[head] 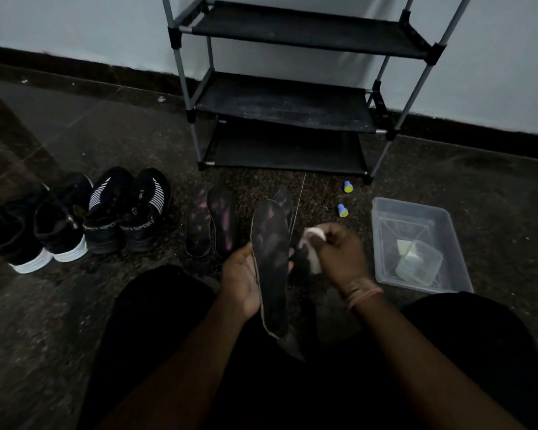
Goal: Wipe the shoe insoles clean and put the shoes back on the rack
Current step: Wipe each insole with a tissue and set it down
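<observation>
midway through the wiping, judging by the layout. left hand [241, 279] curled round the edge of one dark insole [271, 268], held upright with the toe end pointing away from the grip. right hand [339, 254] just beside it, fingers bunched and pinching a white cloth [312, 243] — close to the insole's right edge, contact not clear in the dim light. beyond the left grip, flat on the floor: two more insoles [213, 221] with pinkish patches, and a fourth insole [284, 200] partly hidden behind the held one. cannot tell which of these are already clean. further left of the left grip, two pairs of black sneakers [81, 217] on the floor, heels toward the camera, none with an insole back in as far as can be seen. beyond both grips, the black shoe rack [288, 97] against the wall, all visible shelves bare — so nothing returned yet. right of the right grip, a clear plastic tub [457, 243] with a smaller clear container [420, 262] inside; two small blue-and-yellow caps [345, 198] nearby. left to do, likely: finishing the wiping, refitting four insoles, racking four shoes.
</observation>
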Demonstrator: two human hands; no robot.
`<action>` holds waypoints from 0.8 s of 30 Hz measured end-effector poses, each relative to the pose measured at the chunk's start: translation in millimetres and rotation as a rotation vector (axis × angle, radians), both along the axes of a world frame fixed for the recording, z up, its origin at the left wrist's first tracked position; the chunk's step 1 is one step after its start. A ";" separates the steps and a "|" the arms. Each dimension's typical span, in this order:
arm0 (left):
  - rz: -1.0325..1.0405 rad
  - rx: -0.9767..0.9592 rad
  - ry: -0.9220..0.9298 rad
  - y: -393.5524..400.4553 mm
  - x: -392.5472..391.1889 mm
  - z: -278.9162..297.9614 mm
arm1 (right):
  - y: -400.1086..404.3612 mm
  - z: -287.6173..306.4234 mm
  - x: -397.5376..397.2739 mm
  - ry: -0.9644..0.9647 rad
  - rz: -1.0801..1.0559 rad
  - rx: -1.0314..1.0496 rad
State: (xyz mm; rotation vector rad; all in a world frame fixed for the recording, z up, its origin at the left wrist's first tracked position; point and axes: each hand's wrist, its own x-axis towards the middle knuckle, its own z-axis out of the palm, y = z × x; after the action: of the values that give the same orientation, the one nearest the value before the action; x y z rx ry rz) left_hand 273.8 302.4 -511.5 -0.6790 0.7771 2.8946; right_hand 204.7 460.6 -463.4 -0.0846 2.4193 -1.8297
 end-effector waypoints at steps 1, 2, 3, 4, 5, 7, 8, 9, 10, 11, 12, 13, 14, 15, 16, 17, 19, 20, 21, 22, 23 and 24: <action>-0.001 0.023 0.015 -1.4 0.6 0.4 | 5.8 2.4 -4.9 -0.057 -0.037 -0.037; -0.003 0.040 0.019 -2.3 1.3 -0.1 | 9.8 5.2 -6.9 -0.115 -0.045 -0.084; -0.008 0.048 0.019 -2.8 1.4 -0.6 | 11.2 4.6 -7.2 -0.162 -0.031 -0.110; -0.020 0.058 0.026 -2.9 1.5 0.2 | 10.0 5.5 -4.8 -0.192 0.003 -0.131; -0.032 0.072 0.040 -3.3 1.6 1.5 | 7.0 5.2 -0.5 -0.211 0.050 -0.138; -0.026 0.077 0.064 -3.5 1.4 4.8 | -1.9 5.8 9.1 -0.224 0.139 -0.162; -0.022 0.067 0.075 -3.4 1.6 7.2 | -5.1 6.8 13.0 -0.228 0.178 -0.165; -0.020 0.057 0.082 -3.3 2.2 9.2 | -7.2 7.3 15.9 -0.223 0.214 -0.157; -0.026 0.046 0.080 -3.2 2.8 10.8 | -7.9 6.3 16.9 -0.213 0.239 -0.152; -0.032 0.036 0.070 -3.2 2.4 11.1 | -8.1 3.8 16.4 -0.199 0.256 -0.141; -0.040 0.025 0.055 -2.9 1.9 11.5 | -8.0 1.7 16.0 -0.185 0.263 -0.127; -0.055 0.009 0.041 -2.6 1.2 10.6 | -8.0 -1.9 15.4 -0.160 0.269 -0.094; -0.070 -0.001 0.033 -2.4 0.7 9.0 | -8.7 -4.8 15.1 -0.111 0.279 -0.054; -0.085 -0.007 0.033 -2.7 0.0 5.8 | -10.2 -8.2 15.3 -0.034 0.290 0.011; -0.097 0.000 0.042 -2.0 -0.4 4.9 | -11.6 -10.3 16.5 0.052 0.306 0.084; -0.108 0.009 0.046 -1.4 -0.9 3.5 | -12.4 -10.9 18.2 0.141 0.331 0.168; -0.122 0.015 0.042 1.0 -1.8 2.8 | -13.7 -13.6 17.5 0.385 0.431 0.361; -0.120 0.019 0.041 2.7 -1.7 4.4 | -14.7 -15.0 17.1 0.502 0.477 0.455; -0.114 0.020 0.042 4.1 -1.9 5.8 | -15.5 -16.6 16.2 0.572 0.491 0.519; -0.102 0.021 0.045 5.6 -1.6 7.9 | -16.5 -16.4 15.9 0.588 0.477 0.540; -0.094 0.015 0.045 5.8 -1.5 8.5 | -17.7 -15.4 16.0 0.570 0.440 0.530; -0.089 0.014 0.052 6.0 -1.4 9.6 | -17.8 -15.0 15.9 0.555 0.385 0.520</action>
State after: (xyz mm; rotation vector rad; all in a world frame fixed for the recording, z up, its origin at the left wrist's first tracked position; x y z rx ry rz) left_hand 272.4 308.4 -501.9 -0.5557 0.7716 2.8448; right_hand 220.7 442.7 -478.3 -1.0436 2.8682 -1.0685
